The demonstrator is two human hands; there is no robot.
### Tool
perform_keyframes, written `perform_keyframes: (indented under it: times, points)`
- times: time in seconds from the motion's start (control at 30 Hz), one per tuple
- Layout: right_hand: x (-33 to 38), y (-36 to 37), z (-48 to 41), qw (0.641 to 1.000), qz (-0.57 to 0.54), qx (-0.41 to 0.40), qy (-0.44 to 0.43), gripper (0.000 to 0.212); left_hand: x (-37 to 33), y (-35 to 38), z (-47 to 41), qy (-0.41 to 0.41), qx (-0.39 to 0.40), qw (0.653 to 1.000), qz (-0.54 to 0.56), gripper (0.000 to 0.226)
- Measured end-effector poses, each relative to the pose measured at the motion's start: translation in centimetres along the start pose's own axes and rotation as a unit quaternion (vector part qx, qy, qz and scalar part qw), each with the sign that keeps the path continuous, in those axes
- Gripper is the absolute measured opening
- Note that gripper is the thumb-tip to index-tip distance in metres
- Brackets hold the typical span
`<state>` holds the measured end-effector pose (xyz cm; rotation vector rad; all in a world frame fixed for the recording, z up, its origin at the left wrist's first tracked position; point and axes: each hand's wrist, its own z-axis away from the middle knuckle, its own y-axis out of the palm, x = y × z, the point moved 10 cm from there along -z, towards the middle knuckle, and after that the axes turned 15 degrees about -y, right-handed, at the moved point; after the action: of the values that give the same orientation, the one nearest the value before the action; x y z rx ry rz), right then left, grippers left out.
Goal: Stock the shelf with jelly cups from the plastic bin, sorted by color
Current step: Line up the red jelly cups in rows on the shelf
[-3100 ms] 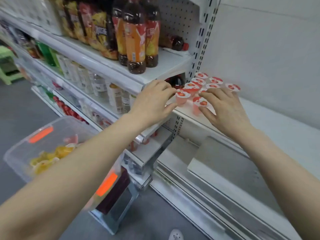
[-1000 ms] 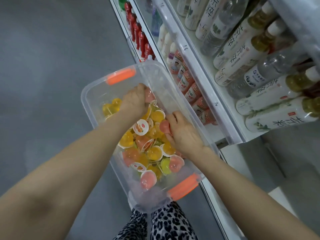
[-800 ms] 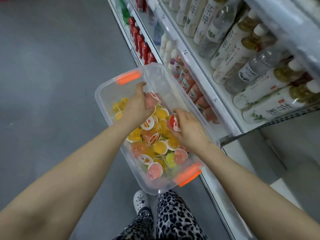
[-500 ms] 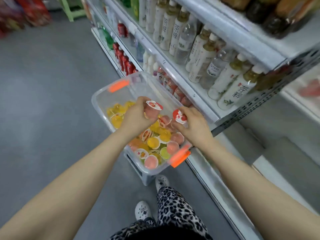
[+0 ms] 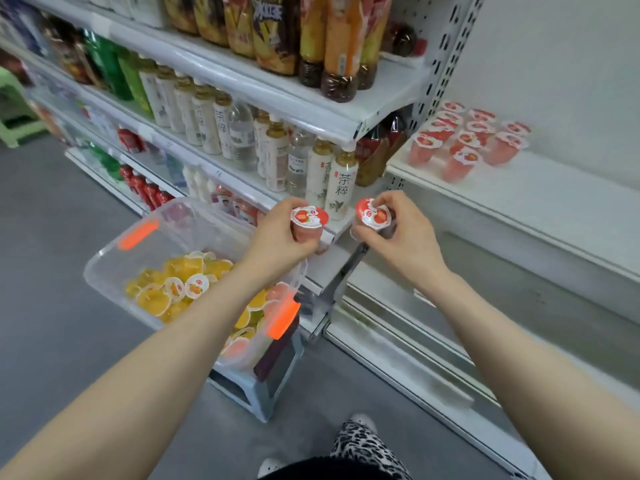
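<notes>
Left hand (image 5: 277,239): your fingers are curled round the left-hand cup (image 5: 309,221), a red jelly cup held upright with its lid facing up.
Right hand (image 5: 403,237): your fingertips pinch the right-hand cup (image 5: 374,215), also red, with its lid tilted toward you.
Both cups are held in the air, just beside each other, between the plastic bin (image 5: 104,265) and the white shelf (image 5: 554,202).
Shelved red cups (image 5: 460,164): these stand upright in a cluster at the shelf's left end.
Loose cups (image 5: 152,299) in the bin: mostly yellow and orange, with a few pink at the near end.
The bin rests on a pale blue stool (image 5: 249,393).
Tea bottles (image 5: 341,183) line the neighbouring shelf.
</notes>
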<state>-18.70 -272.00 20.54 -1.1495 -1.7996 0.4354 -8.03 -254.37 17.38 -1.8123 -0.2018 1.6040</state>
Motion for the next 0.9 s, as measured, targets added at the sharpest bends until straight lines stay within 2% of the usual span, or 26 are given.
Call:
perform_keyframes:
  times: [0.27,0.43,0.5,0.7,0.9]
  points:
    - [-4.7,-11.8,0.2,0.995,0.046,-0.086,0.011,0.029,-11.3,6.5,-0.5,0.094,0.055,0.994,-0.024,0.054]
    - [-10.1,-18.3,0.3,0.99,0.064,-0.115,0.055,0.03,-16.7,10.7,-1.3,0.121,0.045,0.991,-0.031,0.058]
    - [-12.6,-20.0,0.1,0.987,0.071,-0.115,0.081,0.03,-18.2,12.1,-1.7,0.129,0.044,0.99,-0.028,0.051]
    - [-18.8,-20.6,-1.1,0.985,0.083,-0.073,0.135,0.027,-21.0,15.0,-2.7,0.155,0.012,0.985,-0.074,0.05]
    - [-21.3,-18.5,-2.7,0.989,0.089,-0.018,0.117,0.029,-21.9,16.6,-3.4,0.16,-0.011,0.977,-0.139,0.064]
